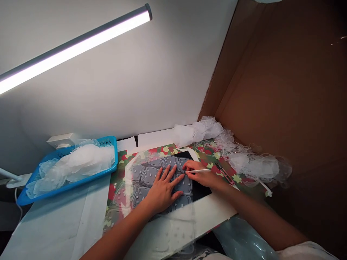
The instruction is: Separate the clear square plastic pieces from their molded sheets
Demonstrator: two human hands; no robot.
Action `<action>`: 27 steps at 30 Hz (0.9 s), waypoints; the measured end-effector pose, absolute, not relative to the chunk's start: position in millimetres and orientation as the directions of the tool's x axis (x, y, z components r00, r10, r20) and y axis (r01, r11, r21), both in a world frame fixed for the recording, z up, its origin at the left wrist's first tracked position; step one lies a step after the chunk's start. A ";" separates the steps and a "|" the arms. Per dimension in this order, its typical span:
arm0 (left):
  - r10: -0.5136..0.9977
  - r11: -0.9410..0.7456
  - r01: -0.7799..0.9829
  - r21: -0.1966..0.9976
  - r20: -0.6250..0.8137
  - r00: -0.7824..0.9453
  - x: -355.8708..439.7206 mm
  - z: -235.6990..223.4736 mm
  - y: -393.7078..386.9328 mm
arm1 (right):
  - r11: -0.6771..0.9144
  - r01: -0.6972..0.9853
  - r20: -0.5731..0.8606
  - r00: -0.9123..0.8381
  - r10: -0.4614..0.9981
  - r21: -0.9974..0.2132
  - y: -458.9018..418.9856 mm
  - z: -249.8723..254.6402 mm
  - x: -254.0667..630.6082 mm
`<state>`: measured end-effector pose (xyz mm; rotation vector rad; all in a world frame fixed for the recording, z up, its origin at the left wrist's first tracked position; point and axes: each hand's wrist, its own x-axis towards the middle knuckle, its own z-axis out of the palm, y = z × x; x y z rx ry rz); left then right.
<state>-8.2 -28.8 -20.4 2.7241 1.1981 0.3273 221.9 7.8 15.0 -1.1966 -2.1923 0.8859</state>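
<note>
A clear, flexible sheet (148,176) marked with rows of rounded shapes and small dots lies over a black board (202,191). My left hand (164,187) presses flat on the sheet with its fingers spread. Close to its fingertips, my right hand (197,172) is closed around a slim white pen-like tool (202,170). The tool's tip is at the sheet's upper right part, too small to make out. The near end of the sheet hangs over a pale board edge (217,209).
A blue basket (117,155) of translucent white pieces (86,162) stands at the left. Stringy clear scraps (246,162) pile along the right, by a cardboard wall (271,90). Pink-handled snips (227,176) lie on the patterned cover (119,162). A tube lamp (81,45) hangs above.
</note>
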 end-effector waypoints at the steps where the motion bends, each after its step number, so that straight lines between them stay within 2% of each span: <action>1: 0.742 -0.669 0.710 0.221 0.135 0.657 -8.2 -20.4 -28.9 | 0.407 0.548 0.105 -0.499 0.860 -0.731 6.8 14.2 222.6; 4: 0.741 -0.669 0.712 0.213 0.130 0.658 -8.1 -21.9 -28.5 | 0.472 0.568 0.162 -0.511 0.844 -0.674 1.1 7.6 219.7; 8: 0.738 -0.673 0.707 0.216 0.137 0.661 -8.1 -24.3 -27.9 | 0.638 0.624 0.296 -0.569 0.767 -0.451 -3.0 -4.8 213.7; 10: 0.743 -0.666 0.708 0.235 0.123 0.658 -8.8 -22.9 -29.5 | 0.631 0.644 0.359 -0.518 0.776 -0.433 3.9 -6.2 222.8; 11: 0.747 -0.660 0.708 0.251 0.112 0.656 -9.4 -21.2 -30.7 | 0.580 0.666 0.396 -0.428 0.813 -0.469 10.0 -5.0 231.8; 13: 0.753 -0.645 0.704 0.298 0.087 0.653 -10.3 -16.4 -32.5 | 0.396 0.704 0.445 -0.126 0.887 -0.590 24.6 0.4 255.9; 14: 0.753 -0.636 0.696 0.333 0.073 0.653 -10.2 -13.4 -32.2 | 0.292 0.701 0.446 0.041 0.894 -0.650 31.1 3.8 268.2; 16: 0.772 -0.591 0.675 0.441 0.066 0.633 -7.2 -6.6 -26.8 | 0.174 0.634 0.388 0.216 0.896 -0.754 37.7 10.6 286.1; 18: 0.829 -0.460 0.615 0.641 0.062 0.556 0.8 0.5 -13.5 | 0.170 0.538 0.315 0.189 0.930 -0.825 32.1 16.3 288.0; 21: 0.891 -0.180 0.435 0.882 -0.041 0.452 19.5 8.0 16.6 | 0.224 0.421 0.240 -0.015 0.971 -0.879 7.5 24.2 263.4; 24: 0.889 0.050 0.267 0.962 -0.165 0.427 35.4 6.8 42.0 | 0.228 0.346 0.144 -0.251 0.957 -0.910 -9.8 32.7 234.8; 27: 0.913 0.075 0.210 0.975 -0.152 0.379 40.5 -0.9 50.0 | 0.101 0.223 0.060 -0.186 0.981 -0.970 -1.0 35.8 228.1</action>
